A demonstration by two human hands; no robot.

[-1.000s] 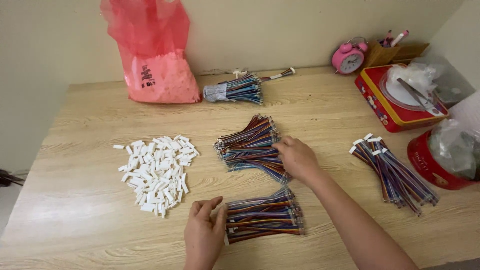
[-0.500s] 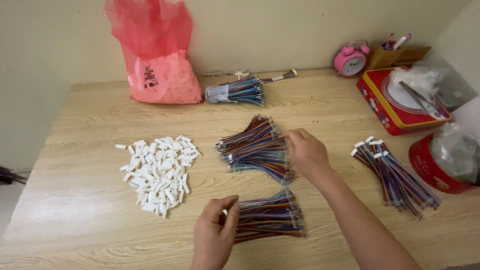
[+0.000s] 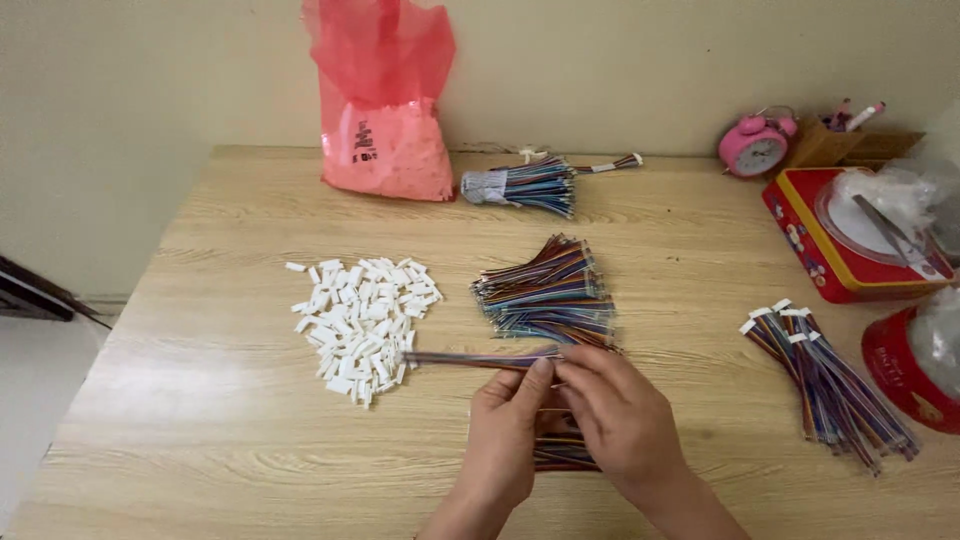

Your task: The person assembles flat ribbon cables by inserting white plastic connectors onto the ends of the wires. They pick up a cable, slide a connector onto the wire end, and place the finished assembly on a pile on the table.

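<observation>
Both hands (image 3: 570,420) pinch a thin striped ribbon cable (image 3: 480,359) beside white plastic connectors (image 3: 362,325).

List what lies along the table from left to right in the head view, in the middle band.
White connector pile → fanned wire bundle → wire bundle with white ends → red round tin.

Light wooden table (image 3: 200,400) set against a plain beige wall (image 3: 150,70)
</observation>
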